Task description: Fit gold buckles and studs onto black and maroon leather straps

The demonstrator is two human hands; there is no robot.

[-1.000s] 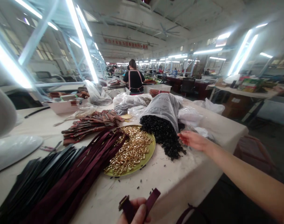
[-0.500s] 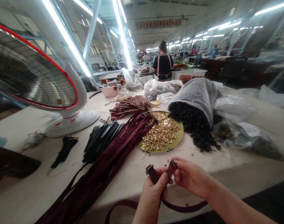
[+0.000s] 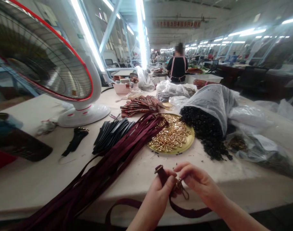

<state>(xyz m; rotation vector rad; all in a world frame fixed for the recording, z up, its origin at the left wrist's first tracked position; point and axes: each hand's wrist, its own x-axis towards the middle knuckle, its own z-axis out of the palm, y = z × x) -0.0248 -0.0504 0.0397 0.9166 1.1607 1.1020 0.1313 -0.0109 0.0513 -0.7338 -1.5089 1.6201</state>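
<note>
My left hand (image 3: 162,189) is closed around a maroon strap (image 3: 163,175). A small metal buckle (image 3: 158,168) sits at the strap's upper end, above my fingers. A metal clasp (image 3: 185,193) with a long loop hangs beside the left fingertips, between the two hands. Close against it, my right hand (image 3: 197,179) has its fingers bent and drawn together; what lies between their tips is hidden. The rest of the strap loops below my hands over the table's front edge. Beyond them, a yellow-green round tray (image 3: 191,141) holds many gold-coloured buckles (image 3: 170,134).
Maroon straps (image 3: 108,173) lie across the table (image 3: 127,179), reaching onto the tray. Black strips (image 3: 111,134) and a fan (image 3: 86,112) are to the left. A plastic bag (image 3: 214,99) spills black pieces (image 3: 206,134) at right. A person (image 3: 177,65) stands farther back.
The strap end that my right fingers pinched has dropped out of sight, and the metal clasp now shows between my hands. My right hand has lowered slightly. The whole view has shifted.
</note>
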